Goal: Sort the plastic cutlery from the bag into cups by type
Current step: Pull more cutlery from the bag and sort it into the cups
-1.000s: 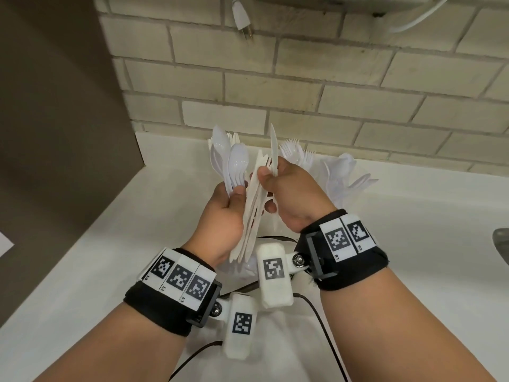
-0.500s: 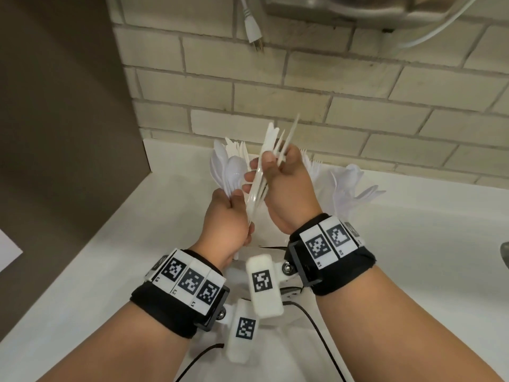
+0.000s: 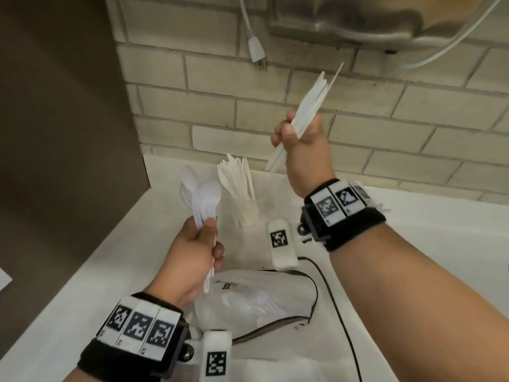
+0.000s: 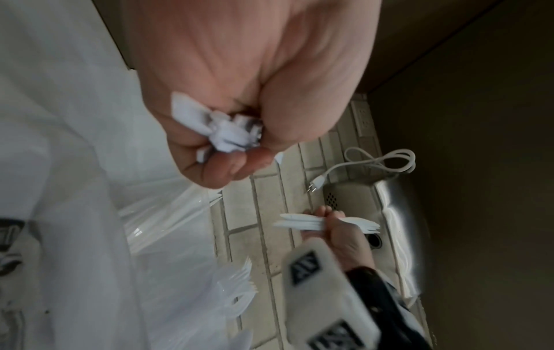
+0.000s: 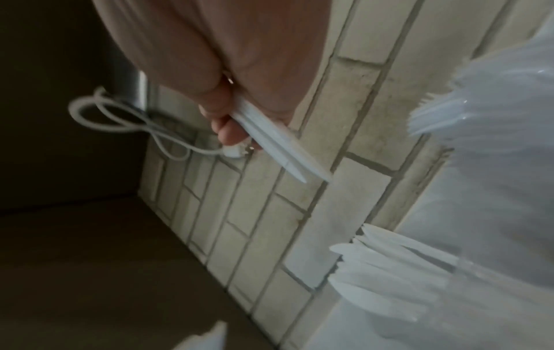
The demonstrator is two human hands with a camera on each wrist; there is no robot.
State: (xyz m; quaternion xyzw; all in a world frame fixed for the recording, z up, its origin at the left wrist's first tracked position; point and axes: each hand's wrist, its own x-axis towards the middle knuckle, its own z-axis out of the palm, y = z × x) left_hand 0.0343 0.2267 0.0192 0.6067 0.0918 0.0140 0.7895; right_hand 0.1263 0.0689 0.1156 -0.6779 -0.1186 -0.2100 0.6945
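Observation:
My left hand (image 3: 198, 244) grips a bunch of white plastic spoons (image 3: 202, 194) by the handles, bowls up, above the counter. In the left wrist view the handle ends (image 4: 228, 132) stick out of my fist. My right hand (image 3: 300, 139) is raised higher, near the brick wall, and grips a bundle of white knives (image 3: 311, 106) pointing up and right; the blades (image 5: 275, 149) show in the right wrist view. Between the hands stands a clear cup (image 3: 246, 213) filled with knives (image 3: 237, 175). The cutlery bag (image 3: 261, 301) lies open below my left hand. Forks (image 5: 449, 111) stand in a cup largely hidden behind my right wrist.
A brown panel (image 3: 55, 133) bounds the white counter (image 3: 440, 244) on the left. The brick wall (image 3: 220, 86) is close behind. A loose power plug (image 3: 257, 51) hangs beside a steel appliance (image 3: 371, 20) overhead. A black cable (image 3: 338, 312) runs across the counter.
The hands were together on one mixed bunch. My right hand has drawn the knives out and risen up and to the right; my left hand keeps the spoons lower left.

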